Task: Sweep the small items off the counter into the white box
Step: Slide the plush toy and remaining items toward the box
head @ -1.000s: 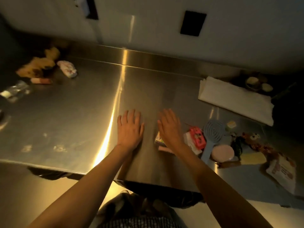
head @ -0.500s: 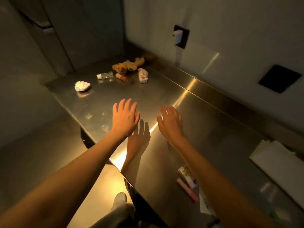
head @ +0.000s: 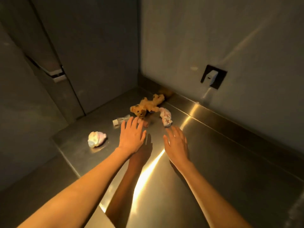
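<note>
Far corner of the steel worktop: tan plush teddy bear lying flat; crumpled pink-white cloth beside it; small clear bottle on its side; pale crumpled wad near the left edge.
</note>
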The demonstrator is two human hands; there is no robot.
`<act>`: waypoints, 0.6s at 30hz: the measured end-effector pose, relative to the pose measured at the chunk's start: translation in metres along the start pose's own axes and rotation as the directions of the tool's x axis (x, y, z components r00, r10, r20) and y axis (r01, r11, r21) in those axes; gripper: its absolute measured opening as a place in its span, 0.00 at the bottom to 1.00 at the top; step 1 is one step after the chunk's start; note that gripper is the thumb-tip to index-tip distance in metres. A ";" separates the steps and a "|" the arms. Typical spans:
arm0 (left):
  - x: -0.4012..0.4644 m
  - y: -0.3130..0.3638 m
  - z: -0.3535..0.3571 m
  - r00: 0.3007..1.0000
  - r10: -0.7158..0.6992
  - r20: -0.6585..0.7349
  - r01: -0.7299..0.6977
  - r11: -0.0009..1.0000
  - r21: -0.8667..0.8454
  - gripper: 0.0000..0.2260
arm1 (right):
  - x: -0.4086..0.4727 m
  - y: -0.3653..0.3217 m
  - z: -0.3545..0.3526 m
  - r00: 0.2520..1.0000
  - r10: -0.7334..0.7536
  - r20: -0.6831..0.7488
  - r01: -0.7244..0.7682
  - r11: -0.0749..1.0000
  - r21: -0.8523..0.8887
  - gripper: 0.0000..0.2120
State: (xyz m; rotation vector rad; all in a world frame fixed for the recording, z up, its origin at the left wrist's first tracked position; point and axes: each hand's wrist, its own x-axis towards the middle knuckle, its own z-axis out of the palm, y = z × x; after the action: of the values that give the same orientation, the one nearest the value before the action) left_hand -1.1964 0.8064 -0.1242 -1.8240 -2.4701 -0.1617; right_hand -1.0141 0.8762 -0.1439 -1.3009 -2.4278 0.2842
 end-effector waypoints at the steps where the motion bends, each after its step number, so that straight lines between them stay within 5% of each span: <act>1: 0.014 -0.012 0.006 1.000 0.005 0.008 -0.004 1.000 -0.022 0.24 | 0.013 -0.006 0.011 1.000 0.013 0.005 -0.013 1.000 -0.008 0.20; 14: 0.121 -0.061 0.059 0.986 0.162 -0.035 -0.166 0.962 -0.219 0.23 | 0.111 -0.016 0.072 0.983 0.175 -0.056 -0.177 0.983 -0.041 0.24; 18: 0.154 -0.057 0.061 0.987 0.153 0.048 -0.137 0.958 -0.252 0.26 | 0.135 -0.005 0.081 0.974 0.188 -0.123 -0.196 0.979 -0.051 0.21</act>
State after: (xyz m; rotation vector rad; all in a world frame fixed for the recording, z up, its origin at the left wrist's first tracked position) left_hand -1.2955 0.9435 -0.1699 -2.1334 -2.4411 -0.4259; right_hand -1.1200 0.9858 -0.1852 -1.5391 -2.2331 0.1770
